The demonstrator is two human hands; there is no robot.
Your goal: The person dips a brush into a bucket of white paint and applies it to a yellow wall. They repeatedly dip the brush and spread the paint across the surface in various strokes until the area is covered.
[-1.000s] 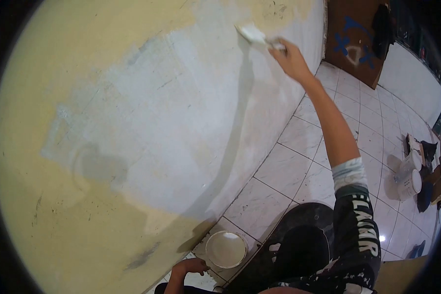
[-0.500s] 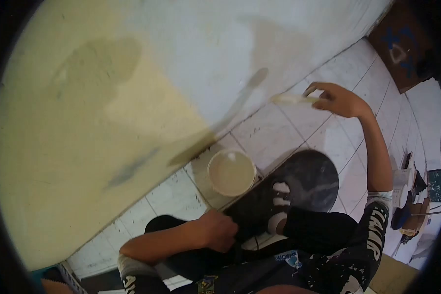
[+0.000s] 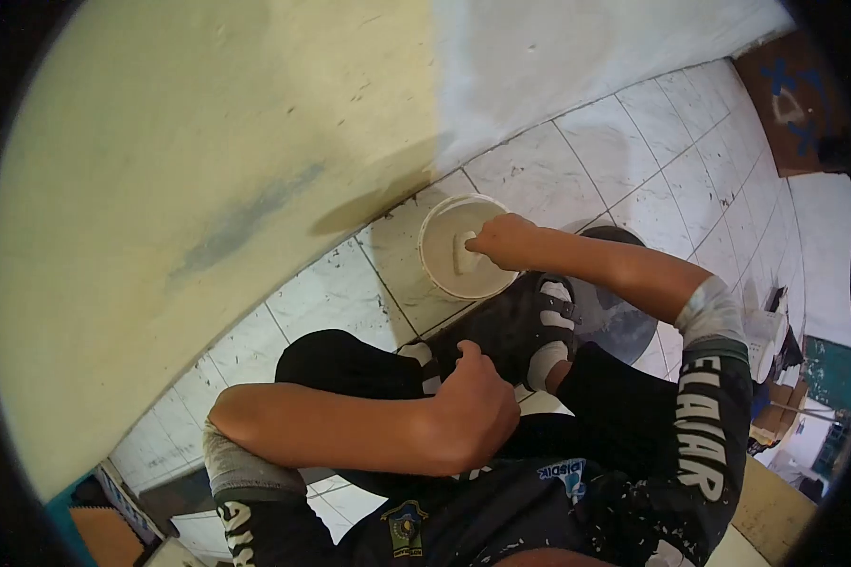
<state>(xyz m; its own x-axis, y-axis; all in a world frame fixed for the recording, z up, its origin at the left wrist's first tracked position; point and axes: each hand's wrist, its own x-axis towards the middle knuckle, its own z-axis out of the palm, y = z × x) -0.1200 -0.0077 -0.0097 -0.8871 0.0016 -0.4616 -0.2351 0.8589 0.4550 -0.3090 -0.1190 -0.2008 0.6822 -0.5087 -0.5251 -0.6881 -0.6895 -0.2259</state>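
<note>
Over the white bucket (image 3: pixel 424 248), my right hand (image 3: pixel 503 240) reaches down with closed fingers. They grip a pale paintbrush (image 3: pixel 465 255) that dips inside the bucket, among whitish paint; its far end is partly hidden. My left hand (image 3: pixel 479 402) rests near my lap, curled, with one digit pointing up. I see nothing in it, though its palm side is hidden. The wall beside the bucket is yellow (image 3: pixel 255 113) on the left and whitish (image 3: pixel 558 66) on the right.
My sandalled foot (image 3: pixel 550 331) is on a dark board (image 3: pixel 619 326) close to the bucket. White floor tiles (image 3: pixel 539 175) run along the wall. A brown panel (image 3: pixel 785 104) with blue marks stands at the far right, and assorted items lie at the right edge.
My right hand has come down and left from beside the wall, bringing the paintbrush into the bucket. My left hand has shifted slightly right, one digit now raised. The view has turned a little.
</note>
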